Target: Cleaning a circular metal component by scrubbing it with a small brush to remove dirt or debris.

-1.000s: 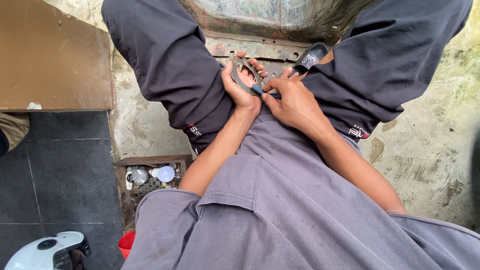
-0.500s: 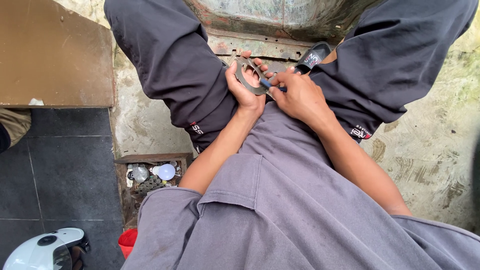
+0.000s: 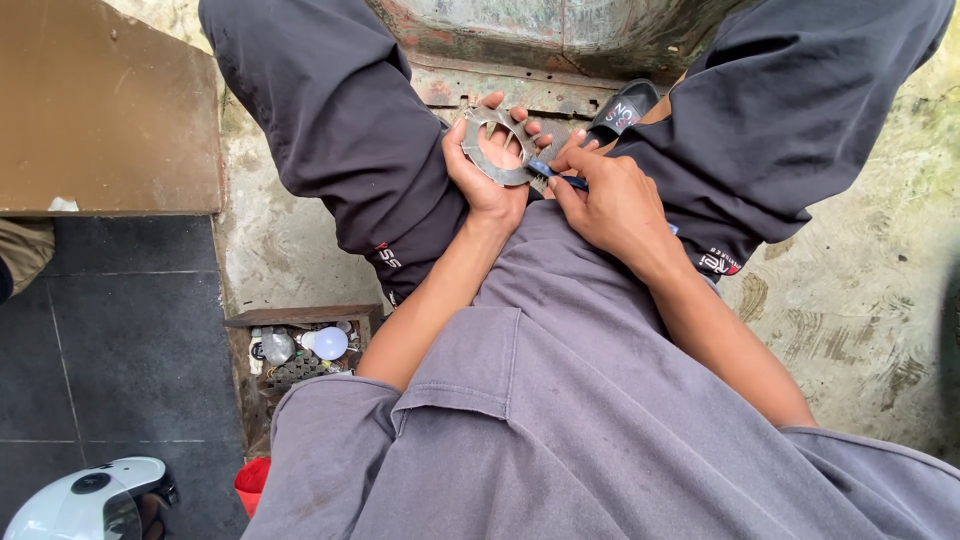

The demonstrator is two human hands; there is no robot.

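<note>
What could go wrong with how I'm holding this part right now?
The left hand grips the notched metal ring only by its rim, above the legs, so it may slip and drop to the concrete floor. The right hand presses a blue-handled tool toward the left fingers; a slip might jab them.

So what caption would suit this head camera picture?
Left hand holds a toothed metal ring while the right hand works a blue-handled tool against it.
</note>
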